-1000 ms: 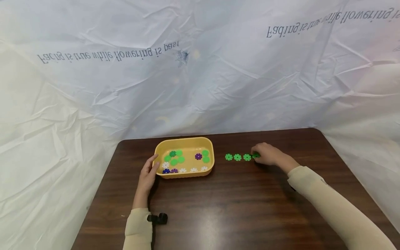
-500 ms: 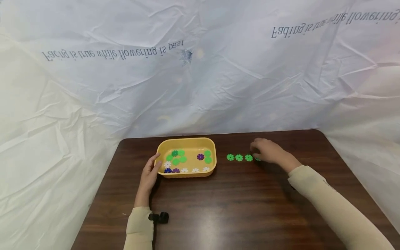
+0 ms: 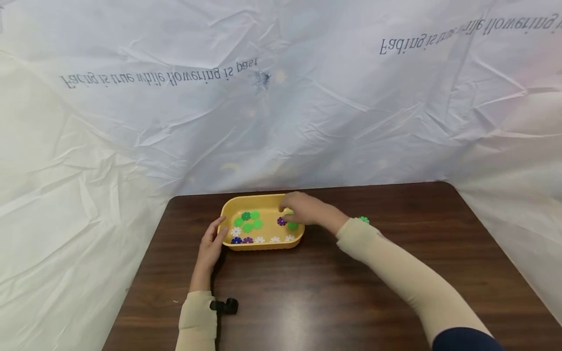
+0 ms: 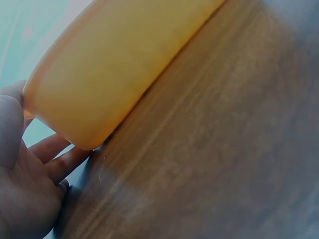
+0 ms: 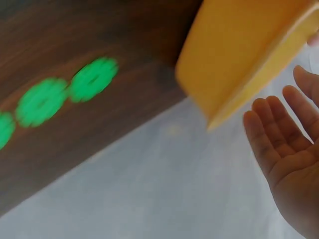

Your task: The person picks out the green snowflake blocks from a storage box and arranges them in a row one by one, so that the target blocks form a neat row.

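While my left hand (image 3: 211,242) rests relaxed against the yellow tray (image 3: 228,208) on the table (image 3: 333,287), my right hand (image 3: 303,208) reaches over its right end, fingers spread loosely, above the green discs (image 3: 292,226).

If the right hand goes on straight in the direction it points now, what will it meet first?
Probably the purple flower disc inside the yellow tray. The right hand reaches leftward over the tray's right end, fingers above the discs. Its height above them is unclear, so it might touch the green disc first.
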Tool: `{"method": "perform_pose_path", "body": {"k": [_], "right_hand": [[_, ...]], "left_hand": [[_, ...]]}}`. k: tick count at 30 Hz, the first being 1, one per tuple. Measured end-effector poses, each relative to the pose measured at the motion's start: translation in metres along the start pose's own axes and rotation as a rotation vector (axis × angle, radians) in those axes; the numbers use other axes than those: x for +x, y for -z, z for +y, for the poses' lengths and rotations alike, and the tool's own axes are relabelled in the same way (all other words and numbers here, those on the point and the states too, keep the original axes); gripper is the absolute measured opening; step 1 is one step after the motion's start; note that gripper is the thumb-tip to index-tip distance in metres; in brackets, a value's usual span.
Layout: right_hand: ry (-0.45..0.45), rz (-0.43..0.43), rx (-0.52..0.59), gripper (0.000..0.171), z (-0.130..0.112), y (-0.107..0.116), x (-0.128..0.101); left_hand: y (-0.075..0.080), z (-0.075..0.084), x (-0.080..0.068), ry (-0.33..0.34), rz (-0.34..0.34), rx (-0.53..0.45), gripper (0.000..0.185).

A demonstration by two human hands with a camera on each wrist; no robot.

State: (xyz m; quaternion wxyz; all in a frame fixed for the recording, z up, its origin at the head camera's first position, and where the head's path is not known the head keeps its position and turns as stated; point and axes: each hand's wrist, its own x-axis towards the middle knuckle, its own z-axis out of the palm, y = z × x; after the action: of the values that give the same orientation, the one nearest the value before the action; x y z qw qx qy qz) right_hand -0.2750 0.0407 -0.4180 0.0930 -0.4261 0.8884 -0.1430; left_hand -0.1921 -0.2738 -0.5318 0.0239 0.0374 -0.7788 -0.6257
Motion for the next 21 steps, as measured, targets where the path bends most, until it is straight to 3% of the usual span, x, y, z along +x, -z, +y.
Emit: {"method": "perform_pose_path", "body": {"k": [8, 13, 15, 21], "right_hand": [[-0.006, -0.105, 0.008, 0.03, -0.025, -0.038, 0.054], [-0.023, -0.12, -0.027, 0.015, -0.038, -0.06, 0.065], [-0.053, -0.113, -0.037, 0.017, -0.04, -0.065, 0.066], [-0.152, -0.083, 0.005, 0.034, -0.042, -0.071, 0.07]], "left_hand": [[-0.001, 0.005, -0.005, -0.02, 0.027, 0.014, 0.048], [-0.003, 0.024, -0.012, -0.023, -0.001, -0.005, 0.048], [-0.003, 0.027, -0.013, -0.028, -0.013, -0.01, 0.049], [-0.002, 0.009, -0.005, -0.034, 0.005, -0.007, 0.049]]}}
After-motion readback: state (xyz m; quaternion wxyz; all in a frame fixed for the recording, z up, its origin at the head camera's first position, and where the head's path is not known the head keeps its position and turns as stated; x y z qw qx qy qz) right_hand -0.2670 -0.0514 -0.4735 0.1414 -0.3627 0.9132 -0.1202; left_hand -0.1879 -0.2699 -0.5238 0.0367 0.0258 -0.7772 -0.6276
